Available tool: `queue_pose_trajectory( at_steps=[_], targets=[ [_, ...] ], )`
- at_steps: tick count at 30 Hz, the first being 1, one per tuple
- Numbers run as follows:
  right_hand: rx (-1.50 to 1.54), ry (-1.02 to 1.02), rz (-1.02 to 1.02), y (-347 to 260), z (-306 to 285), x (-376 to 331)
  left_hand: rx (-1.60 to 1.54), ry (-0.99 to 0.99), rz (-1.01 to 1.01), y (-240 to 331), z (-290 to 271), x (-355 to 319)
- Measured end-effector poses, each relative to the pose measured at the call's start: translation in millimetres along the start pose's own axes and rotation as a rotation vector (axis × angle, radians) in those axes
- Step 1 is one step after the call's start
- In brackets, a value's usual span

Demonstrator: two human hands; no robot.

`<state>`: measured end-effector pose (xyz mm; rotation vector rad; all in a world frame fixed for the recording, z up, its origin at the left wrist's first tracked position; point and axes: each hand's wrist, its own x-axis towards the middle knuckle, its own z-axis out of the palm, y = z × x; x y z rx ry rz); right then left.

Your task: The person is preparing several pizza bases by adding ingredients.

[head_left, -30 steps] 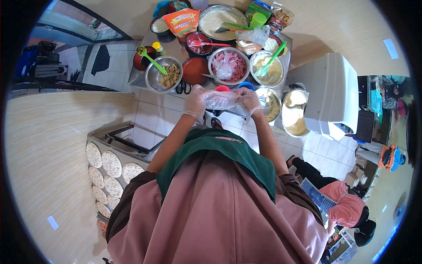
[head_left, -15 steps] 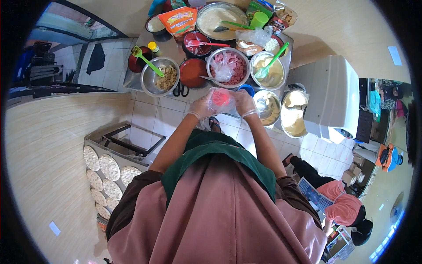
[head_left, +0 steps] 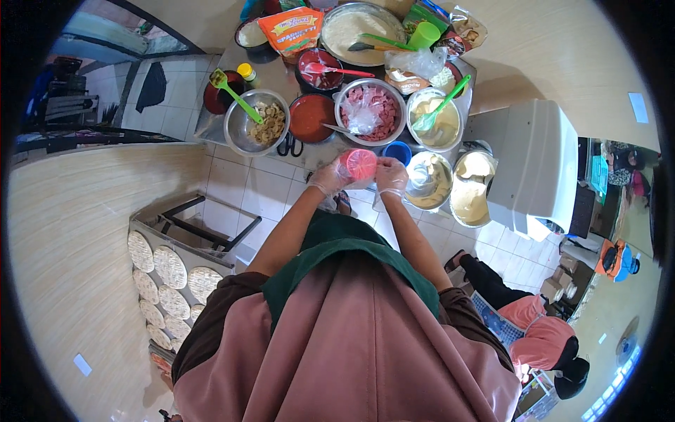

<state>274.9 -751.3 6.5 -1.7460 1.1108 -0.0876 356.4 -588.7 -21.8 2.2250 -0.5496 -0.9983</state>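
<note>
My left hand (head_left: 328, 178), in a clear plastic glove, grips a round pink cup (head_left: 362, 164) with clear plastic film over it. My gloved right hand (head_left: 391, 176) is close beside the cup, fingers pinched together on the edge of the clear plastic. Both hands are just short of the table's near edge. Beyond them stand a steel bowl of diced pink meat (head_left: 385, 116) with a plastic bag in it, and a pot of red sauce (head_left: 309, 119). A blue cup (head_left: 398, 151) sits just past my right hand.
Left on the table are a steel bowl of brown filling (head_left: 270, 125) with a green spatula and black-handled scissors (head_left: 290, 146). A bowl of pale cream (head_left: 430, 181) and a creamy tub (head_left: 472, 193) are at right. A white appliance (head_left: 527, 165) stands beyond; another person (head_left: 534, 323) works behind.
My left hand has shifted slightly left around the cup, whose round pink face now shows more clearly. My right fingers have closed in on the plastic at its right side.
</note>
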Motion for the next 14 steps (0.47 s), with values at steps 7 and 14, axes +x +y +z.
queue_pose_trajectory(
  at_steps=[7, 14],
  targets=[
    [-0.454, 0.028, -0.319, -3.2, 7.4, -7.9, -0.193, 0.096, 0.158, 3.1, 0.2, 1.1],
    [-0.261, -0.143, -0.216, 37.5, 7.0, 3.9, 0.090, 0.313, 0.262, 13.0, -20.1, -40.0]
  ],
)
